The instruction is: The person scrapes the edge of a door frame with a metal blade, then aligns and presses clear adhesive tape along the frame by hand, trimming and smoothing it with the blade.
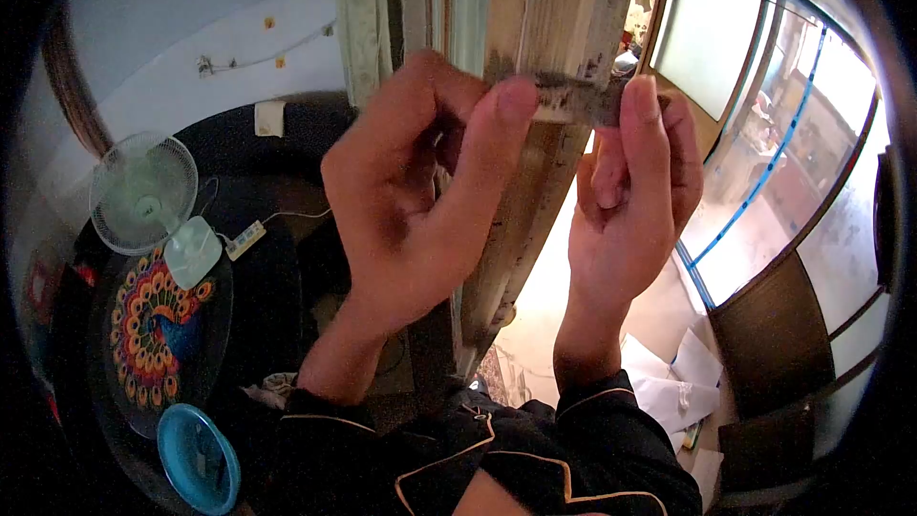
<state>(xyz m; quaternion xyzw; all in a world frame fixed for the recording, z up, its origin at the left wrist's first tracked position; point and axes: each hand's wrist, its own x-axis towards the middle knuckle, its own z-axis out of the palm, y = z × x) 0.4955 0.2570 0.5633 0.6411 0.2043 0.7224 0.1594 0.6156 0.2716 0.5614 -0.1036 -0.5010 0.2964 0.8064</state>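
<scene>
The left hand (pixel 406 191) and right hand (pixel 638 201) each pinch, thumb against curled fingers, one end of a narrow, flat, dark-stained strip (pixel 573 103), positioned across the weathered wooden post (pixel 564 10). The strip appears thin and light; support both ends. Stiffness cannot be determined.

So the outfit is a black top with thin gold-ish piping along the collar and both cuffs, all along the bottom of the frame. Collar's open in a V, and the sleeves end around the wrists.
</scene>
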